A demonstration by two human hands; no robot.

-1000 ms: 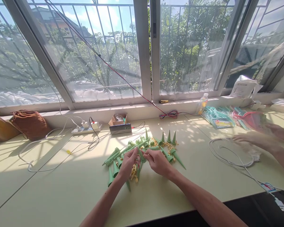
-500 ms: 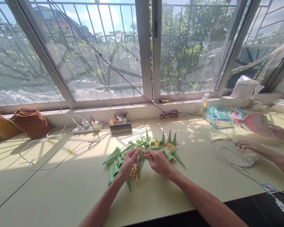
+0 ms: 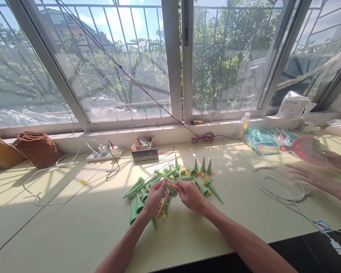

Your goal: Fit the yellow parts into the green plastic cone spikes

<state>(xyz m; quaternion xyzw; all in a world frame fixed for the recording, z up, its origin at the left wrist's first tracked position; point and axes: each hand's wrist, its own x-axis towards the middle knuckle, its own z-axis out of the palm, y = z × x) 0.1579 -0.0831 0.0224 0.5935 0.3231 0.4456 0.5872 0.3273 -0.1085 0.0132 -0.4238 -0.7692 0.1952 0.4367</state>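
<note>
My left hand (image 3: 154,197) and my right hand (image 3: 190,194) meet over a heap of green plastic cones (image 3: 139,191) on a pale yellow-green table (image 3: 74,227). Both hands pinch one green cone piece (image 3: 170,189) between their fingertips, left from the left side, right from the right. Small yellow clip parts (image 3: 161,207) lie under my left hand, and more yellow parts (image 3: 200,173) sit among the cones farther back. Three cones (image 3: 203,165) stand upright at the far side of the heap.
Another person's hands (image 3: 309,176) work at the right over a white cable (image 3: 275,189), one holding a red item (image 3: 299,147). Teal packets (image 3: 261,141), a bottle (image 3: 243,125), a small box (image 3: 143,146), a power strip (image 3: 104,153) and brown bags (image 3: 36,148) line the window side.
My hands stay together on the green cone piece, with small finger shifts. The other person's hands at the right have moved, the near hand spreading flat over the cable.
</note>
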